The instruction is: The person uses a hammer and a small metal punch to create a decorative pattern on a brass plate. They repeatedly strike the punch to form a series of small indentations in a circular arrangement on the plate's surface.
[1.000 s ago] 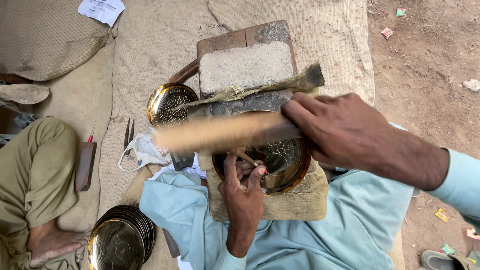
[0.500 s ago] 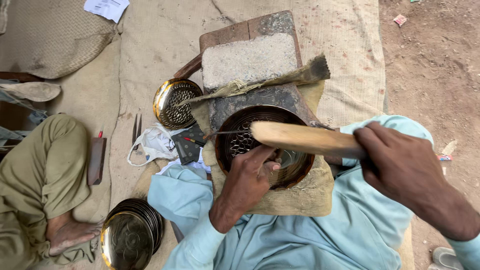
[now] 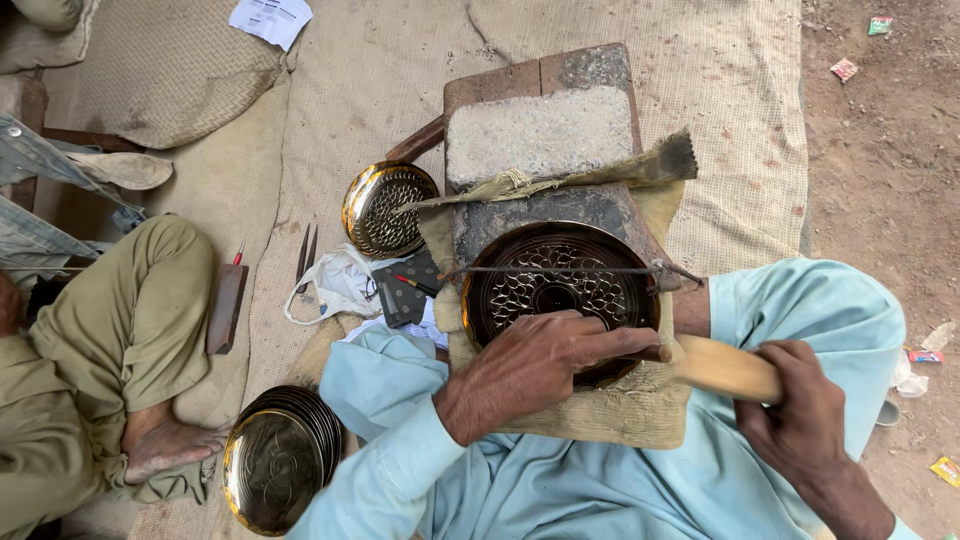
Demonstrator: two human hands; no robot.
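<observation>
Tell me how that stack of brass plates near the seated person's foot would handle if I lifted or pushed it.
The stack of brass plates looks like stiff, thin metal, so probably heavy for its size as a stack. The top plate's polished face suggests a slippery grip. The plates sit slightly fanned on the cloth mat, so a push would likely slide the upper ones off.

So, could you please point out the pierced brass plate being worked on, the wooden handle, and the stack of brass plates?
pierced brass plate (image 3: 555,285), head view, on its patterned centre.
wooden handle (image 3: 725,368), head view, on the bare wood ahead of the right hand.
stack of brass plates (image 3: 272,468), head view, on the top plate's face.
</observation>
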